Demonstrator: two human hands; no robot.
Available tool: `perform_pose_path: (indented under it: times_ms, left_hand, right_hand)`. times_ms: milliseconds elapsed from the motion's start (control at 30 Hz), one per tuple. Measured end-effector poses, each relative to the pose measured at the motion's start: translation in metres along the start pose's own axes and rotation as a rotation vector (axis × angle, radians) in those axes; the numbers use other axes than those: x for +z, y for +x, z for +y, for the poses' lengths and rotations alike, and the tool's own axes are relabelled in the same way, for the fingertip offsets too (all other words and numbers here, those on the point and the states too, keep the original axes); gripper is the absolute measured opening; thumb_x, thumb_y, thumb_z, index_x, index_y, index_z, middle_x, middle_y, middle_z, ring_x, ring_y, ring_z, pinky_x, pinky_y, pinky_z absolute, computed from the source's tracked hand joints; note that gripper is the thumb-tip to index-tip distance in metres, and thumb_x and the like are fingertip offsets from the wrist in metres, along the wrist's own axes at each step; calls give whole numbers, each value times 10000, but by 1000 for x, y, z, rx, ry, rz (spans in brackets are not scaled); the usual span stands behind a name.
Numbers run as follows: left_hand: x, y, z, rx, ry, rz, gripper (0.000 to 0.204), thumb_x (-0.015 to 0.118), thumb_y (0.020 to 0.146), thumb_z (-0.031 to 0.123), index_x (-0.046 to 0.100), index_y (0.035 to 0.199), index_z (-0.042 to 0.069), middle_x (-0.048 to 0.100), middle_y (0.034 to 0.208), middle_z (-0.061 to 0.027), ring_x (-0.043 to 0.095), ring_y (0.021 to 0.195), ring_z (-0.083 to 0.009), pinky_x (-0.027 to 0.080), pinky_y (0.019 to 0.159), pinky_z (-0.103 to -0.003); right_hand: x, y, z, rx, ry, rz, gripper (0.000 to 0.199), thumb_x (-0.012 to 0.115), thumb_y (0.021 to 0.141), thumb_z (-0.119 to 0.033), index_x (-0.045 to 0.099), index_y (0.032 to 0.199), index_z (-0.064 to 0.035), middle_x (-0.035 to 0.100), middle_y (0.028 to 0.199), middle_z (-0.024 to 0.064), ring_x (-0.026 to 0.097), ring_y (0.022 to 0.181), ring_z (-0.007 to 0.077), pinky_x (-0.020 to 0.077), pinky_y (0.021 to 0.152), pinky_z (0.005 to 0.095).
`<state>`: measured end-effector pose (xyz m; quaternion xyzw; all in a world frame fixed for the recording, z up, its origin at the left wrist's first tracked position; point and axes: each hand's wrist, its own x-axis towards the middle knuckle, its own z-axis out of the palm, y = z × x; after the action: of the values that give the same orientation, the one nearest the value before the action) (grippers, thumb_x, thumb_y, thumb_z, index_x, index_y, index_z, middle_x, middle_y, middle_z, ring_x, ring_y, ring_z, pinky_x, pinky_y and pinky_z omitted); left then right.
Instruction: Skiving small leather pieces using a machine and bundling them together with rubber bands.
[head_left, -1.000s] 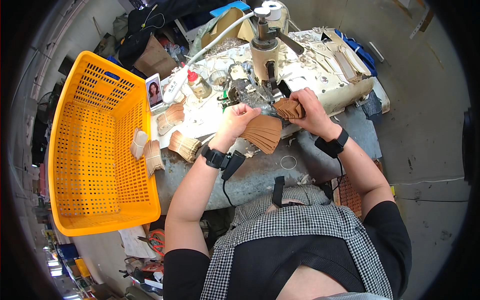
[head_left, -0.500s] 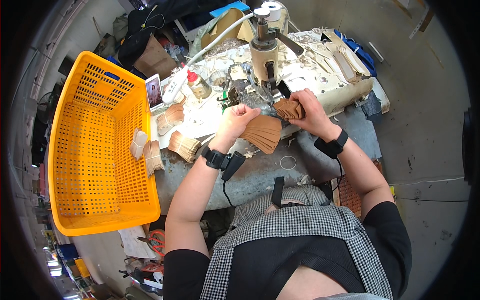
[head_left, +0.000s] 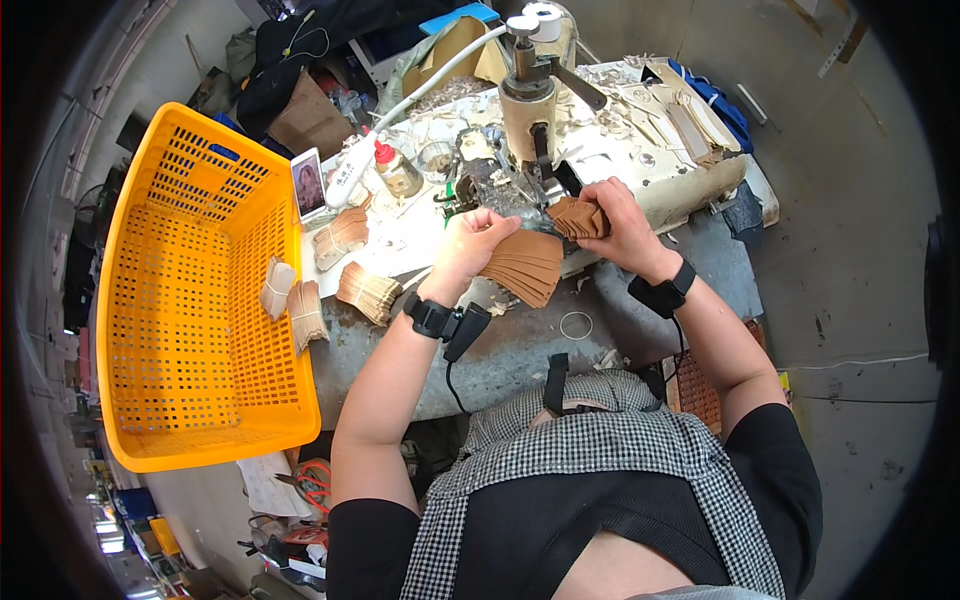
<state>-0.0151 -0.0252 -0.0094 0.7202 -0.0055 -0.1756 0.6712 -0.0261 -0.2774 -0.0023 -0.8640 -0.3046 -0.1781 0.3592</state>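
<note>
Between the thumb and fingers of my left hand (head_left: 474, 248) is pinched a fanned stack of brown leather-like pieces (head_left: 525, 268), its spread edges pointing toward me. My right hand (head_left: 622, 226) grips a second, smaller stack of brown pieces (head_left: 577, 218), whose layered ends face left. The two stacks are close together in front of the machine (head_left: 528, 125), which has a pale upright column and a dark lever. Left of my left hand lies a tied bundle of tan pieces (head_left: 368, 293). Behind it another banded bundle (head_left: 341, 238) rests on the white tabletop.
A yellow plastic basket (head_left: 112, 330) stands on the left, with two light bundles (head_left: 307, 316) at its right rim. A phone (head_left: 308, 184) leans there. A red-capped bottle (head_left: 398, 172) stands behind my left hand. Scraps litter the white table (head_left: 640, 160). A rubber band (head_left: 576, 326) lies near me.
Both hands and the stacks they hold stay almost exactly where they were. The picture on the phone screen has changed.
</note>
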Motion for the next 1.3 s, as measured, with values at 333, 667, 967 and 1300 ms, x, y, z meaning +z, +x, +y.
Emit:
perform_pose_path:
  times_ms: [333, 667, 967, 1300]
  left_hand:
    - [4, 0, 0, 39, -31, 43, 272, 699, 852, 203, 584, 646, 68, 582, 631, 36, 473, 557, -27, 389, 517, -212]
    - [4, 0, -3, 40, -48, 48, 266, 699, 857, 209, 585, 662, 69, 588, 645, 37, 479, 570, -26, 400, 529, -212]
    - [4, 0, -3, 43, -47, 48, 264, 698, 858, 202, 585, 659, 71, 589, 644, 36, 482, 573, -25, 402, 531, -209]
    - [4, -1, -2, 42, -47, 48, 256, 697, 859, 204, 592, 669, 68, 592, 646, 34, 486, 573, -25, 405, 531, -209]
  right_hand:
    - [1, 0, 0, -2, -1, 15, 582, 802, 532, -9, 507, 1030, -70, 525, 950, 101, 485, 896, 315, 415, 802, 382]
    - [1, -1, -2, -20, -5, 27, 582, 804, 528, -15, 508, 1025, -72, 528, 948, 97, 486, 893, 312, 411, 801, 382]
    - [1, -2, -2, -13, -2, 26, 582, 806, 531, -22, 504, 1026, -72, 527, 943, 100, 487, 889, 311, 413, 794, 384]
    - [1, -2, -3, -9, -1, 27, 581, 805, 528, -17, 504, 1022, -74, 524, 935, 98, 486, 883, 310, 410, 794, 380]
